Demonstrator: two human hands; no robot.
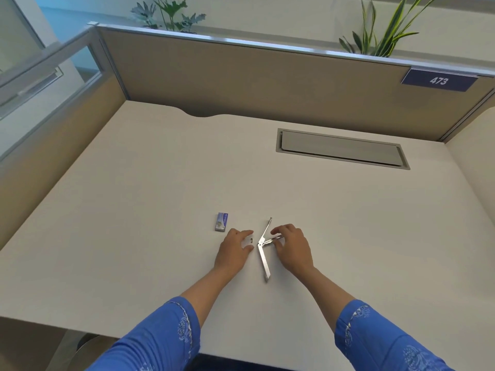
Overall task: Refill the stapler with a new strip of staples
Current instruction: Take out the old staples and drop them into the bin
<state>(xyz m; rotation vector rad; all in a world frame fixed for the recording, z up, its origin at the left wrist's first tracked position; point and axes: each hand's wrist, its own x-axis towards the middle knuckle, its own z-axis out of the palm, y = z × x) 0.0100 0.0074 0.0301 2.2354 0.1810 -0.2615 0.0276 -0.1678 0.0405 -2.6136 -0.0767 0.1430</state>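
White desk (134, 210) fills my view, its near edge partly hidden by my blue sleeves (160, 336). My left hand (234, 250) lies beside the stapler (263, 253), fingers loosely curled; something tiny sits by its fingertips, too small to identify. My right hand (292, 250) pinches the stapler's middle arm, which is splayed open on the desk. Farther left lies a small staple box (221, 222). Beyond, a grey hatch (341, 148) and partition (241, 73).
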